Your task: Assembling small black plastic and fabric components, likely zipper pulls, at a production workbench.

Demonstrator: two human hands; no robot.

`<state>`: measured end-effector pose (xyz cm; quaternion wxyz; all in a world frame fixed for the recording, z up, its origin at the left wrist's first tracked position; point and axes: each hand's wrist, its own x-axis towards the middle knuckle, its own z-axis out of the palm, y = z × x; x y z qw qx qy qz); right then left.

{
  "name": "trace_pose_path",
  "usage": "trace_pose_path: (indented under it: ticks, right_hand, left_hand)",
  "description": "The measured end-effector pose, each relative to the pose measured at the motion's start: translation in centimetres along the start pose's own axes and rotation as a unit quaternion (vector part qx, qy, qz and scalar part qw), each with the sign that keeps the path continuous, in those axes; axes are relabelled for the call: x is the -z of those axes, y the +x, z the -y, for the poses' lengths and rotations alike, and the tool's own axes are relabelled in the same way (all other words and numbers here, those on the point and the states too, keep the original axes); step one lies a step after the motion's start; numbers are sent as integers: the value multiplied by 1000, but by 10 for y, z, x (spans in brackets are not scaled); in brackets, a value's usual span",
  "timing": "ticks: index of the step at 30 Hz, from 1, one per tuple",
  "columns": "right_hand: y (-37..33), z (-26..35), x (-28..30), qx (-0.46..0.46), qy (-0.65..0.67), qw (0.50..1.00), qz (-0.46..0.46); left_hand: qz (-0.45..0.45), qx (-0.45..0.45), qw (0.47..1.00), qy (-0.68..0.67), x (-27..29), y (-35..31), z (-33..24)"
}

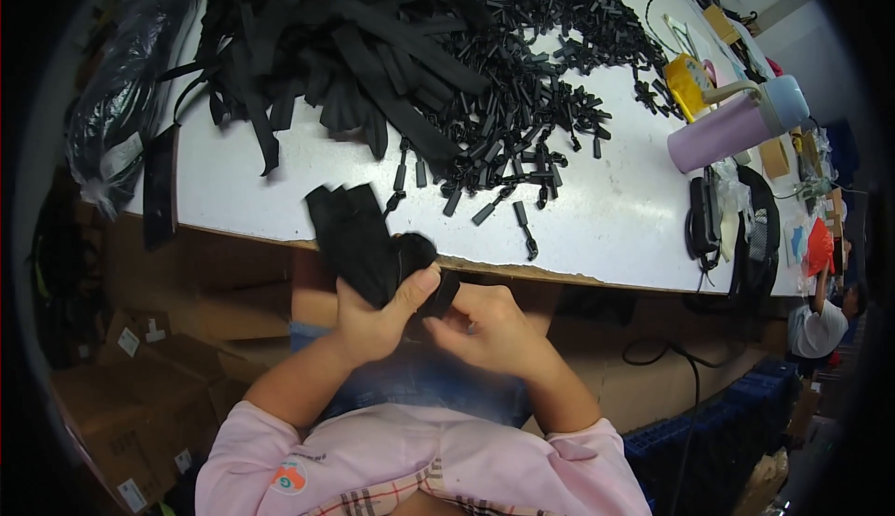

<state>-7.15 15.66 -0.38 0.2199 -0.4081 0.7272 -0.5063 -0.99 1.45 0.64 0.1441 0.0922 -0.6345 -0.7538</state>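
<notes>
Just off the table's front edge, my left hand (368, 325) is closed round a folded bundle of black fabric strips (354, 236), its thumb pressed on top. My right hand (494, 330) is beside it, fingers curled in a pinch at a black strip end (440, 294) that comes from the bundle. What exactly lies between those fingertips is partly hidden. On the table beyond my hands lies a large heap of black strips (308, 31). To its right spreads a pile of small black zipper pulls (513, 124); one loose zipper pull (527, 232) lies near the edge.
The white table (615, 227) has a chipped front edge. At its right are a lilac bottle (718, 134), a yellow tape roll (687, 87) and a black strap (757, 227). A plastic-wrapped black bundle (126, 96) lies left. Cardboard boxes (140, 395) stand below; another person (820, 325) is far right.
</notes>
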Motion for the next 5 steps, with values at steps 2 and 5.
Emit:
trace_pose_path:
  ticks: [2, 5]
  right_hand:
    - [2, 2, -3, 14, -39, 998, -44]
    - [11, 27, 6, 137, -155, 947, -246]
  left_hand:
    - [8, 107, 994, -27, 6, 3, 4]
    - [43, 108, 993, 6, 7, 1, 5]
